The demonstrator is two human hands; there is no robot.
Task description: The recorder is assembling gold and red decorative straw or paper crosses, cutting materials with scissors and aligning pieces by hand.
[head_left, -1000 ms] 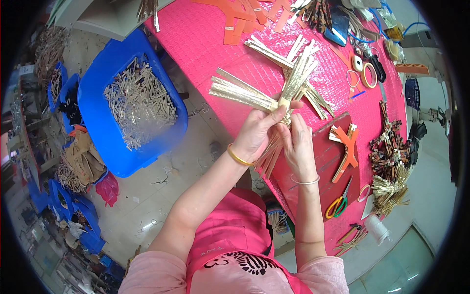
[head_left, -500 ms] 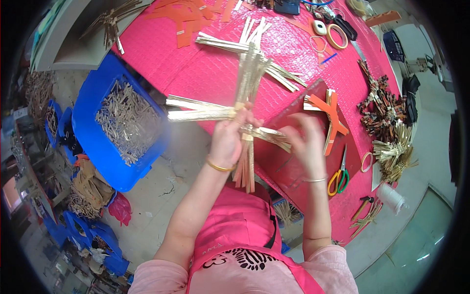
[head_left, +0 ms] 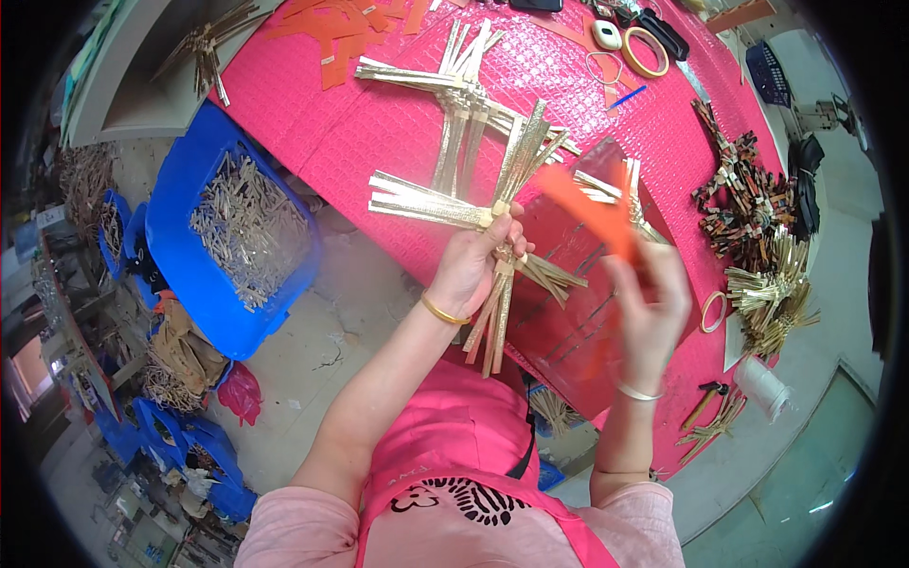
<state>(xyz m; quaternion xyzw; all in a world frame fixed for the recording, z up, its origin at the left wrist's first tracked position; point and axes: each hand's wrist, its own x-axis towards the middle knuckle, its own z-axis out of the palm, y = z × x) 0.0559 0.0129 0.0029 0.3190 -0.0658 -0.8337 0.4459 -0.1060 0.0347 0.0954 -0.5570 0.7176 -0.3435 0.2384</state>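
Observation:
My left hand is closed around the middle of a gold strip bundle, its flat metallic strips fanning out in several directions from bound joints. At the right, my right hand has its fingers closed on a forked orange piece, which is smeared by motion. Partly behind that piece, another gold strip bundle lies on a dark red board. Farther off on the pink table cover rests a crossed gold bundle, its strips spread outward.
A blue bin of strip offcuts stands left of the table. Flat orange pieces lie at the far left, a tape roll at the far right. Along the right edge are dark bundles, gold bundles, a thread spool and a hammer.
My right hand has left the held gold bundle, moved right and lifted the orange piece off the board. My left hand has shifted slightly right with its bundle. The scissors are now hidden.

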